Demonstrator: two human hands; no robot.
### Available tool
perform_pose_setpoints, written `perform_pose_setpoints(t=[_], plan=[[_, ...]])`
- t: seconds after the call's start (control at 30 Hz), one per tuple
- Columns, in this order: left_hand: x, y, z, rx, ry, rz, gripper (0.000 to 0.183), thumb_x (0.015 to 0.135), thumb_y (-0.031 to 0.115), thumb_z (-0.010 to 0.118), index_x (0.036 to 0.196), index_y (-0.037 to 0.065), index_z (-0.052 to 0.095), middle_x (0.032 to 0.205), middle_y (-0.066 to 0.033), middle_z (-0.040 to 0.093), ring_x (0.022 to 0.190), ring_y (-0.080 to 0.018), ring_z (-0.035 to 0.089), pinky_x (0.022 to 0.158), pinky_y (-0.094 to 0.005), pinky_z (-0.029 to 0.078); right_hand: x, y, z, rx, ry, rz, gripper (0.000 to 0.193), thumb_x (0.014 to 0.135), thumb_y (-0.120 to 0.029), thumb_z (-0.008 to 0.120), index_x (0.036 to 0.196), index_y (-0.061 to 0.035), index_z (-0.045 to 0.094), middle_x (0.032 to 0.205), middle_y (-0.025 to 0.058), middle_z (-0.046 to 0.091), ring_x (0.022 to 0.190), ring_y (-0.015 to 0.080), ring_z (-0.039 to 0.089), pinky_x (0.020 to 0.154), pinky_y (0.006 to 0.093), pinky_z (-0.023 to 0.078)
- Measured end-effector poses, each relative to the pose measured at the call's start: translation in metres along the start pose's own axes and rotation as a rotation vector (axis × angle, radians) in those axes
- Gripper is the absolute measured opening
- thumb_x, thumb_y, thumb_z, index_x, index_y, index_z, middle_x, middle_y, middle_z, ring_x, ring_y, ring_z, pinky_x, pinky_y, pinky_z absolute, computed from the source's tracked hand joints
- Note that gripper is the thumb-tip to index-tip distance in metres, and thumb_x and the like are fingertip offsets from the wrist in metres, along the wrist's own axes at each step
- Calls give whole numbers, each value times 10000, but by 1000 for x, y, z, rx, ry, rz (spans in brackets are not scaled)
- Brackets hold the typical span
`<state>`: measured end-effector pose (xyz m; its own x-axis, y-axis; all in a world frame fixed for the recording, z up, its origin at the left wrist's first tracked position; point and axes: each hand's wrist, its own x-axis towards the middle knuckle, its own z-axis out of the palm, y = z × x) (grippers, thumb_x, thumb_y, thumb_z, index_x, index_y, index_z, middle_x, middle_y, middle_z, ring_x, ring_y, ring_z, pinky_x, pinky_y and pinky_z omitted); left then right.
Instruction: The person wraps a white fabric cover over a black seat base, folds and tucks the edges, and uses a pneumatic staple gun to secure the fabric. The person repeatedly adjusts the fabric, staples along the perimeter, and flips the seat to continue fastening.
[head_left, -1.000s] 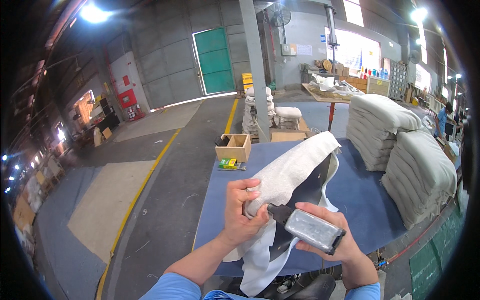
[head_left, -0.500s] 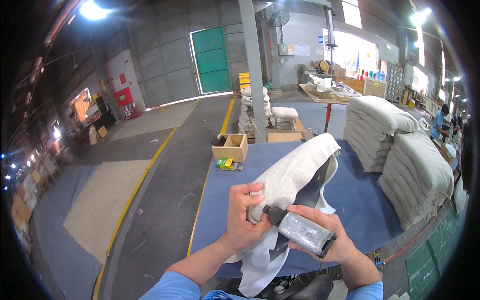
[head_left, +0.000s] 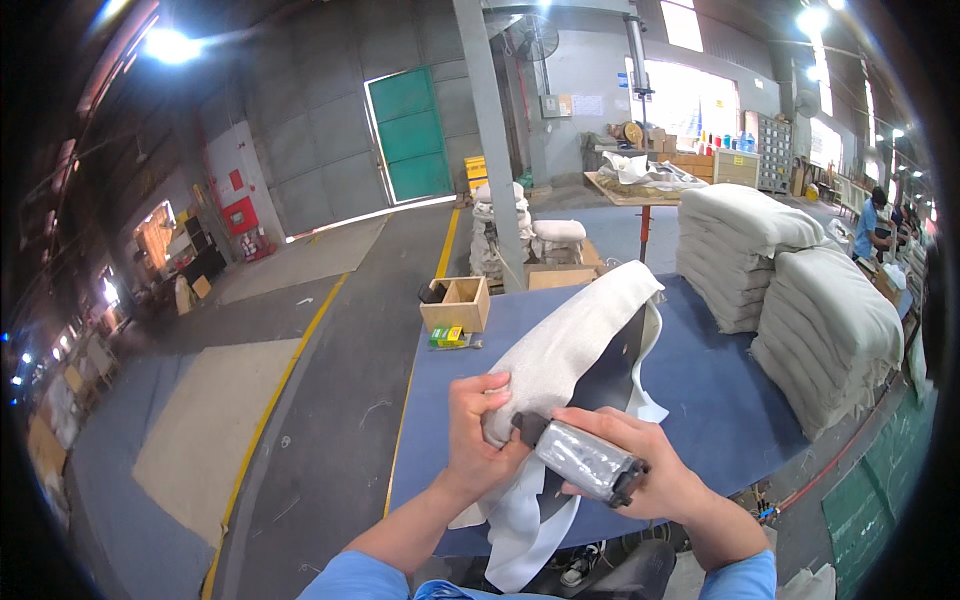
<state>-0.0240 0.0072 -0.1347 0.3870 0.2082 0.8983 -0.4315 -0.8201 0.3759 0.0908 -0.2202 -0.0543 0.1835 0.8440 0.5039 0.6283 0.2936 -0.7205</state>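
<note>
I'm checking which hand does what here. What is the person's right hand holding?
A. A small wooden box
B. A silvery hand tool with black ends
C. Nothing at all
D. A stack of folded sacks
B: the right hand is wrapped around a silvery hand tool with black ends, its tip against the pale cloth sack that the left hand grips.

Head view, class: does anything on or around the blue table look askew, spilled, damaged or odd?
Nothing looks spilled or damaged. The white fabric piece hangs off the near edge of the blue table, because the left hand bunches it while the right hand presses a plastic-wrapped hand tool to it.
</note>
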Motion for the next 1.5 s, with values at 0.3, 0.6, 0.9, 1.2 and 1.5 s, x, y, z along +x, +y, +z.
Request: perform_pose_setpoints(t=[0.3, 0.6, 0.9, 1.2, 1.5], plan=[[11, 28, -55, 215, -228, -201, 388, 842, 61, 742, 1211, 74, 624, 1292, -147, 459, 1189, -258, 532, 1098, -410, 434, -113, 149, -29, -433, 347, 435, 733, 787, -33, 870, 1472, -156, 641, 1270, 132, 659, 1111, 334, 702, 958, 427, 566], [18, 25, -74, 287, -221, -350, 339, 865, 130, 843, 1042, 67, 561, 1330, -197, 597, 1188, -268, 613, 1013, -418, 507, -174, 300, 8, -925, 131, 932, 793, 786, -39, 795, 1512, -261, 564, 1425, 195, 508, 1224, 405, 603, 984, 509, 580], [1, 35, -87, 210, -284, -56, 416, 791, 99, 940, 1077, 64, 640, 1271, -232, 637, 1166, -343, 678, 959, -419, 566, -66, 199, -44, -535, 514, 186, 564, 766, -90, 852, 1296, -120, 662, 1346, 162, 603, 1321, 371, 567, 1160, 599, 404], [50, 71, -91, 323, -701, -159, 800, 781, 385, 967, 1430, 67, 625, 1386, -260, 575, 1219, -368, 654, 1009, -445, 554, 26, 93, -70, -821, 190, -527, 527, 821, -57, 787, 1331, -160, 705, 1447, 35, 666, 1407, 279, 584, 1216, 547, 404], [77, 65, -17, 946, -845, -5, 1086, 853, 459, 877, 1651, -13, 311, 1515, -354, 481, 1306, -514, 600, 1084, -514, 527, 53, 127, -4, -629, 434, -642, 413, 864, 32, 691, 1238, -121, 780, 1366, 34, 741, 1375, 260, 644, 1255, 520, 390]])
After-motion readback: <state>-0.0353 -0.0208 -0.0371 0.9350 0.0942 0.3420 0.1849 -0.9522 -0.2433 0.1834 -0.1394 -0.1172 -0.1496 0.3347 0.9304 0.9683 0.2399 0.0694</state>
